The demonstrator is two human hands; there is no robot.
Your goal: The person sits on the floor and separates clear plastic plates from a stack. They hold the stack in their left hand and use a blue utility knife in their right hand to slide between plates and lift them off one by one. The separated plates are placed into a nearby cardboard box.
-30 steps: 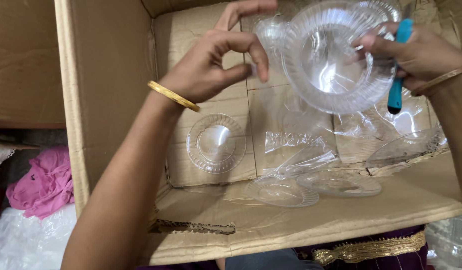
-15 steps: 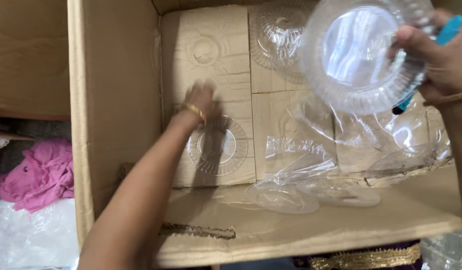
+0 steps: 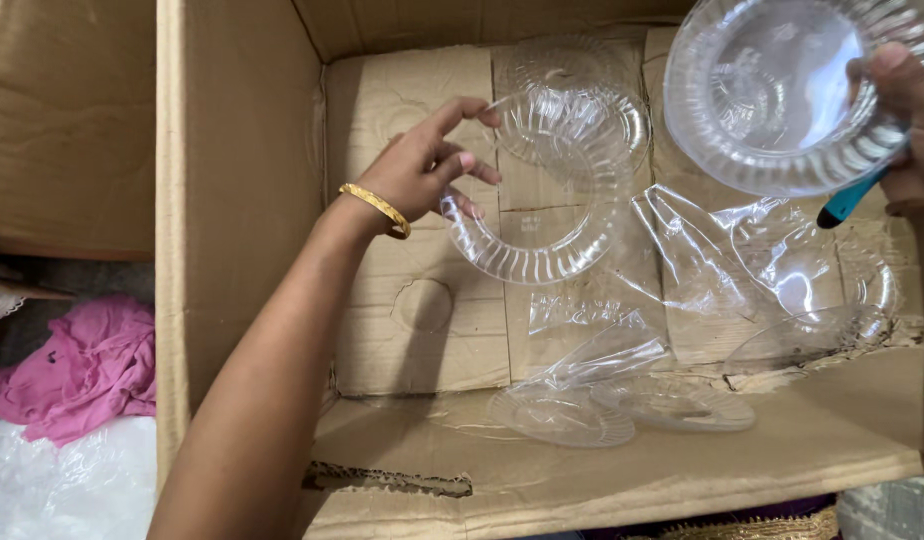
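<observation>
The ribbed bowl point(image 3: 547, 190) at centre frame is clear, glossy plastic, as is the larger bowl point(image 3: 772, 95) at upper right. The box point(image 3: 242, 200) is matt brown cardboard, creased and rough-edged. Thin shiny plastic wrap point(image 3: 722, 250) lies crumpled at right. The bangle point(image 3: 375, 208) looks like polished gold metal. Pink cloth point(image 3: 77, 365) at lower left is soft, matt.

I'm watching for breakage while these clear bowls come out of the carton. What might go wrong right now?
1. The left hand pinches only the rim of a clear ribbed bowl, tilted; that thin grip may slip.
2. The right hand holds another clear bowl together with a blue-tipped tool, so either might drop.
3. Loose plastic wrap and clear lids on the box floor could get knocked or crushed.
</observation>
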